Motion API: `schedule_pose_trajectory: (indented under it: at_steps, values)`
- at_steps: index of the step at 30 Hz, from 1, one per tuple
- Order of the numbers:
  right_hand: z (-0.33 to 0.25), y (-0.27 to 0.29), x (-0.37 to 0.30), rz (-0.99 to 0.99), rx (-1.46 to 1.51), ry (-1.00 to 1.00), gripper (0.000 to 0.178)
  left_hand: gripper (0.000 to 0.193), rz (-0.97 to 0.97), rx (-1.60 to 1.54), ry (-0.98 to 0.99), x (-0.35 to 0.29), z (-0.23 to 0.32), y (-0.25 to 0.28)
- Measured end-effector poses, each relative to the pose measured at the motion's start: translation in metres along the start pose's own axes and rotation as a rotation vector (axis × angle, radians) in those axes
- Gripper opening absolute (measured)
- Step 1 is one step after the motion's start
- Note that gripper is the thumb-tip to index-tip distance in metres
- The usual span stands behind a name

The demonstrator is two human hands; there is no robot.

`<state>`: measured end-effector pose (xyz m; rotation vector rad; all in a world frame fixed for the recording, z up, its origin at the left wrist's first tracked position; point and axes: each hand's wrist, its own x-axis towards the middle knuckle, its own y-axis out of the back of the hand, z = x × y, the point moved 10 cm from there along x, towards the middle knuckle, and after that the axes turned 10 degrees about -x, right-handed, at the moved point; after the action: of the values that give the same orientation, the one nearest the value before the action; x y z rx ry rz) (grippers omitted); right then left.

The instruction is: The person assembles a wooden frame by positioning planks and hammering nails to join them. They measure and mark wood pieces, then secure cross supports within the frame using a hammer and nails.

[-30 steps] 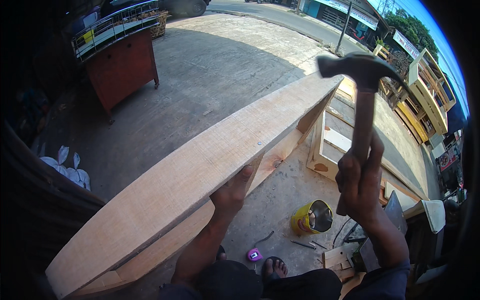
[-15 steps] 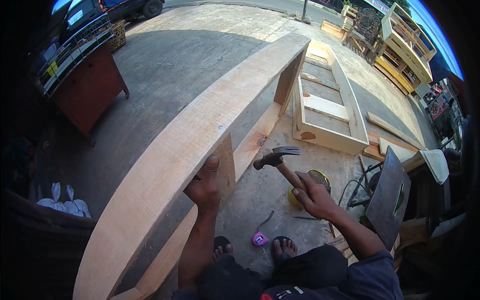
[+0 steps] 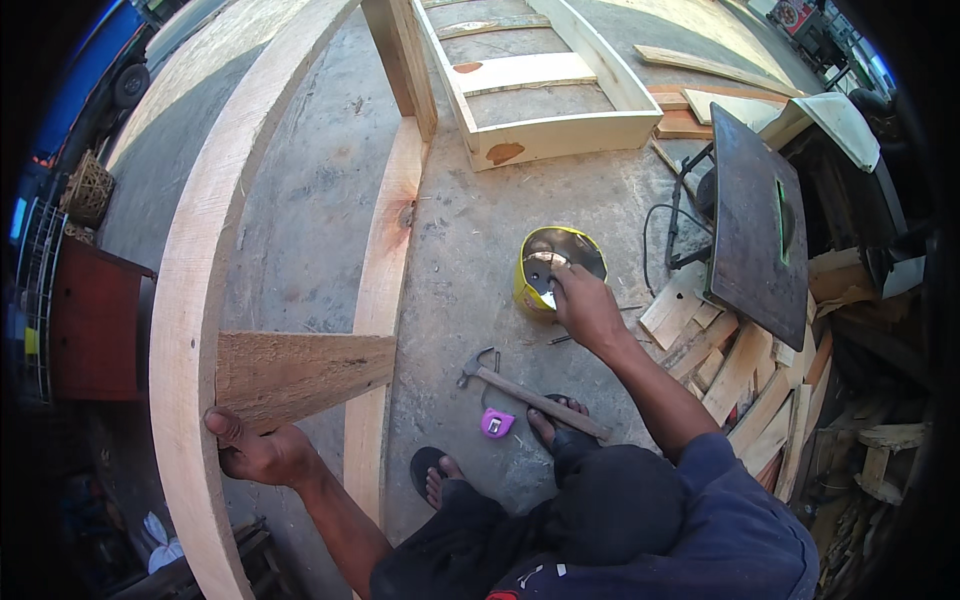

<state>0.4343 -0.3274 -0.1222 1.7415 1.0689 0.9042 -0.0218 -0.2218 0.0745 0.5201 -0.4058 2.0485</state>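
Observation:
A pale wooden frame stands on edge at left, with a long top plank and a rough crosspiece reaching to its lower plank. My left hand is closed on it where crosspiece and top plank meet, thumb against the plank. My right hand reaches over the near rim of a yellow tin; its fingertips dip inside and are hard to make out. On the concrete near my feet lie a claw hammer with a wooden handle and a pink tape measure.
Beyond the tin lies a shallow cream wooden box frame with slats. A dark saw table stands at right, with its cable on the floor. Offcuts are piled below it. A red cabinet stands at far left.
The hammer has left my right hand and lies on the floor by my foot. That hand has moved to the tin. The view has shifted, and my left hand remains on the frame.

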Motion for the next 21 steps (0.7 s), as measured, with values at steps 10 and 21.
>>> schedule_pose_trajectory:
  at_steps: [10,21]
  values:
    - [0.091,-0.181,0.081,-0.767,-0.474,0.001,0.034,0.068,-0.114,0.038,0.006,-0.008,0.000,0.002]
    - [0.037,-0.067,0.069,-0.458,-0.533,0.026,0.020,0.035,-0.194,0.028,0.301,-0.077,-0.032,0.031]
